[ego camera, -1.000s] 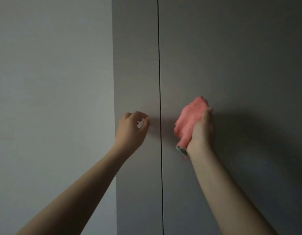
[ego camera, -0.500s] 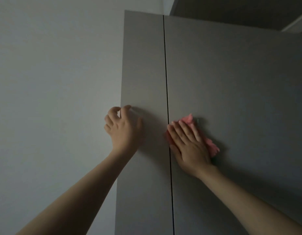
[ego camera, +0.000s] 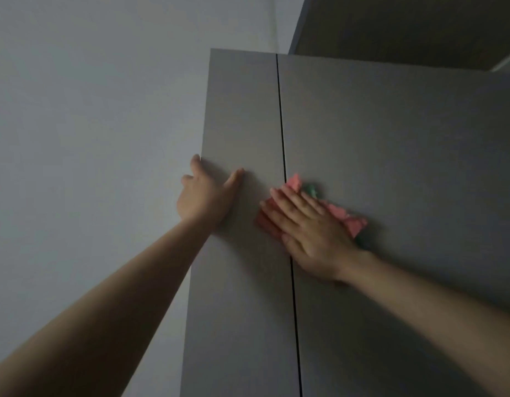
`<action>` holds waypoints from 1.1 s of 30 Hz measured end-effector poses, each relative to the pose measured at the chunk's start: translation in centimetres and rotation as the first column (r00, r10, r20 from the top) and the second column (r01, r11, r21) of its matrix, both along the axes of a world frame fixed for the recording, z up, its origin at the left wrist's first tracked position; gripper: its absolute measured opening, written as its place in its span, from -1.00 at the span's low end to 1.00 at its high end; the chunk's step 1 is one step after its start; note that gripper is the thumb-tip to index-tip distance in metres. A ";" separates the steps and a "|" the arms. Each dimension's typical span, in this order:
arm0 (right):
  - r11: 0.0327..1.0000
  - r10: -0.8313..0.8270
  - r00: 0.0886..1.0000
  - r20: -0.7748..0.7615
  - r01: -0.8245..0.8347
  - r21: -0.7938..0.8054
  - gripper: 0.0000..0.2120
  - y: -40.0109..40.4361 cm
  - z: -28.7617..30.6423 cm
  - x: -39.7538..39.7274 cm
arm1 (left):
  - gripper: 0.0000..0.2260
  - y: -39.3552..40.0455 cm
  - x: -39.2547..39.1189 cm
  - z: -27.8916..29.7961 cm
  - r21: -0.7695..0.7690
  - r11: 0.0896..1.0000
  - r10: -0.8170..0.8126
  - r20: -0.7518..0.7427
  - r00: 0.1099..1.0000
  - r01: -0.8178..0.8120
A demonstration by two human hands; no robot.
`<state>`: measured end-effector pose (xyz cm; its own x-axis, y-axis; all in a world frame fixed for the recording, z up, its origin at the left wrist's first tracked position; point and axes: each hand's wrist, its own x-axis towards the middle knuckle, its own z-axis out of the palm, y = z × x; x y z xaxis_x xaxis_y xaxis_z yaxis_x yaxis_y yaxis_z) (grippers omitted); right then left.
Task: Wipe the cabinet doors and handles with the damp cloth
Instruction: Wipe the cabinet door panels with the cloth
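Right hand [ego camera: 314, 233], fingers straight, presses the pink cloth [ego camera: 352, 223] flat across the gap between the doors, while left hand [ego camera: 203, 196] rests spread open at the left door [ego camera: 242, 116] edge.

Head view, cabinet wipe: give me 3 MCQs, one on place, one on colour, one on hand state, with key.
1. Where does the cloth lie?
A. across the seam between the two doors
B. on the wall
C. on top of the cabinet

2. What is the cloth's main colour?
A. blue
B. pink
C. white

3. How is the right hand?
A. balled in a fist
B. hanging free of the door
C. flat, fingers straight, pressing the cloth

Key: 1 A, pink shows either side of the dark seam, on the left door and the right door; 2 B, pink with a green trace; 3 C, straight fingers lie over the cloth.
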<state>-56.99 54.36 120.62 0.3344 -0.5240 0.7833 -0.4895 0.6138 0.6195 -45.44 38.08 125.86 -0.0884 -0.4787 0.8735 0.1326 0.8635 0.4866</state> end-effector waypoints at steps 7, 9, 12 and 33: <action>0.939 0.106 0.935 0.337 0.017 -0.343 -0.47 -0.1 16.8 1.2 | -0.40 1.0 -1.0 6.5 -0.096 0.985 0.140 -0.073 0.987 -0.146; 0.924 0.125 0.933 0.339 0.016 -0.383 -0.48 -1.5 18.2 2.4 | -0.44 1.3 -1.1 7.8 -0.105 0.977 0.177 -0.070 0.982 -0.183; 0.981 0.066 0.985 0.159 -0.035 -0.189 -0.46 -3.5 15.0 2.3 | -0.45 1.4 -1.7 8.0 -0.142 0.946 0.282 -0.087 0.955 -0.292; 0.877 0.012 0.947 0.320 0.144 -0.458 -0.52 6.5 22.3 -4.1 | -0.45 2.2 -1.9 6.1 -0.257 0.886 0.386 -0.052 0.921 -0.386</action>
